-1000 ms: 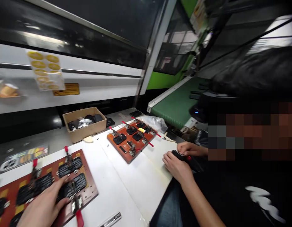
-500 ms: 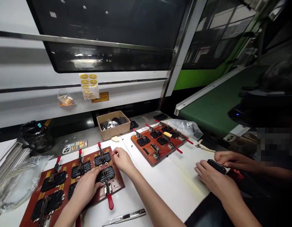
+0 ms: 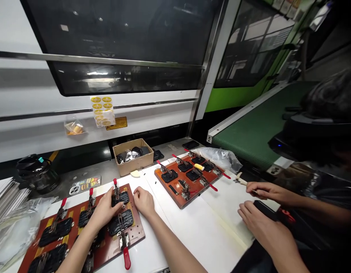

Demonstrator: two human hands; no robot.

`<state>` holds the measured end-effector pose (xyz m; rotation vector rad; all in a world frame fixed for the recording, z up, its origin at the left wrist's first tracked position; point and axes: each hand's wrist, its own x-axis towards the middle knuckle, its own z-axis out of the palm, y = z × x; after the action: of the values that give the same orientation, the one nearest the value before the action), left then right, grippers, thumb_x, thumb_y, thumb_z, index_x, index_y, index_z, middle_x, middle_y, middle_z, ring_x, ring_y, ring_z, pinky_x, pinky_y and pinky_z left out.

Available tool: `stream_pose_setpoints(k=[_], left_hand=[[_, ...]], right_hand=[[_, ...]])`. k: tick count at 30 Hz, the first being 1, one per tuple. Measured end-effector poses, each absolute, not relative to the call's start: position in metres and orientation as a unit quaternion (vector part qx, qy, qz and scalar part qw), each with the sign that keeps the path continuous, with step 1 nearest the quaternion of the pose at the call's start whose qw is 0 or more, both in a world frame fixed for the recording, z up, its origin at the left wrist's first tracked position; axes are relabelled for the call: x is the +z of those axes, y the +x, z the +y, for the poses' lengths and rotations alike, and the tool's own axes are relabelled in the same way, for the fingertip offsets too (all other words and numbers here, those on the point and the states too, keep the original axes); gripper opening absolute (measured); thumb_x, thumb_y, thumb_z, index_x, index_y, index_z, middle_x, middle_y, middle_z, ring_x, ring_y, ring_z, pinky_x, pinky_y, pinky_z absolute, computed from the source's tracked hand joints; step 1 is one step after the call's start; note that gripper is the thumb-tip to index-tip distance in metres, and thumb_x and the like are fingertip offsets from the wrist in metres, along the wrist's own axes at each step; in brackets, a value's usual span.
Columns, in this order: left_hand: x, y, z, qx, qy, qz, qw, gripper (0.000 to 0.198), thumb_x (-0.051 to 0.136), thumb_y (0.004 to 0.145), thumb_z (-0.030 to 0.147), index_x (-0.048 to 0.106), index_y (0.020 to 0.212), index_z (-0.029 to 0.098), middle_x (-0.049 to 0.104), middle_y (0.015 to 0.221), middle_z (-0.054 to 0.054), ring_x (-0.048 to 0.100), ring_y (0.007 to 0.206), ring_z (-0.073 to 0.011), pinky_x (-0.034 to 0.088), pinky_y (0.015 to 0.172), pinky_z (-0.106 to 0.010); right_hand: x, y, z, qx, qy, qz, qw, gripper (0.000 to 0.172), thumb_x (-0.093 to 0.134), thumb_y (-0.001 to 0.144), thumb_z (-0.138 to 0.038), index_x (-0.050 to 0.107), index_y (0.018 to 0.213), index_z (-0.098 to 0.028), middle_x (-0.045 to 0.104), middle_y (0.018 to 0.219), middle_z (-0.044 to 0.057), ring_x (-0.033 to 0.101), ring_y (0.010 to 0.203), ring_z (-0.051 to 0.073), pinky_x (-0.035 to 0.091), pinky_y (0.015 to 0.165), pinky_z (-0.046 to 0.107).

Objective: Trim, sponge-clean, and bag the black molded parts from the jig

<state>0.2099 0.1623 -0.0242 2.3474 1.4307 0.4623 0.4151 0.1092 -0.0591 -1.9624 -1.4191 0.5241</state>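
Note:
A reddish-brown board (image 3: 107,256) lies in front of me, bearing several black plates under metal clamps with red handles. My left hand (image 3: 105,208) rests over its upper right part, touching the top right black plate (image 3: 124,197), thumb and fingers apart. Just below lies another black plate (image 3: 115,224), held by a clamp with a red handle (image 3: 127,258). Beside the board's right edge is my right hand (image 3: 143,201), its fingers curled together at the tips; whatever they hold, if anything, is too small to make out.
A second clamp board (image 3: 179,201) lies right of centre. Behind stand a cardboard box (image 3: 137,163) and a dark jug (image 3: 37,176). At right, a co-worker's hands (image 3: 260,220) hold a black part and pliers (image 3: 241,180). Plastic bags lie at left and back.
My left hand has moved up the board from the lower right plate to the top right one, uncovering the lower plate. The co-worker's far hand has moved onto the pliers. The view has shifted slightly.

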Motion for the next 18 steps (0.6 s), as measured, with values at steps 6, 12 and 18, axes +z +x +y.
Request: stream_pose_setpoints(k=[6,12,18], left_hand=[[-0.047,0.227,0.172,0.137,0.811,0.55,0.144,0.064,0.059,0.092,0.053,0.046,0.141,0.013,0.059,0.129,-0.015,0.054,0.125,-0.032,0.042,0.107,-0.049],[-0.054,0.234,0.171,0.124,0.793,0.584,0.116,0.052,0.054,0.097,0.052,0.053,0.132,0.014,0.059,0.124,-0.014,0.054,0.122,-0.0314,0.043,0.104,-0.051],[-0.046,0.214,0.175,0.097,0.832,0.522,0.161,0.062,0.069,0.086,0.034,0.05,0.141,0.012,0.057,0.142,-0.015,0.055,0.129,-0.0287,0.041,0.111,-0.044]], right_hand=[[-0.067,0.413,0.113,0.18,-0.757,-0.536,0.327,0.026,0.059,0.103,-0.039,0.068,0.104,-0.015,0.069,0.091,0.002,0.067,0.088,0.018,0.055,0.091,0.041],[-0.067,0.413,0.109,0.179,-0.757,-0.535,0.33,0.023,0.058,0.103,-0.037,0.068,0.101,-0.016,0.069,0.089,0.002,0.067,0.086,0.018,0.054,0.09,0.041],[-0.04,0.403,0.134,0.174,-0.744,-0.53,0.368,0.024,0.049,0.107,-0.033,0.065,0.114,-0.017,0.069,0.106,0.005,0.066,0.1,0.02,0.053,0.094,0.041]])
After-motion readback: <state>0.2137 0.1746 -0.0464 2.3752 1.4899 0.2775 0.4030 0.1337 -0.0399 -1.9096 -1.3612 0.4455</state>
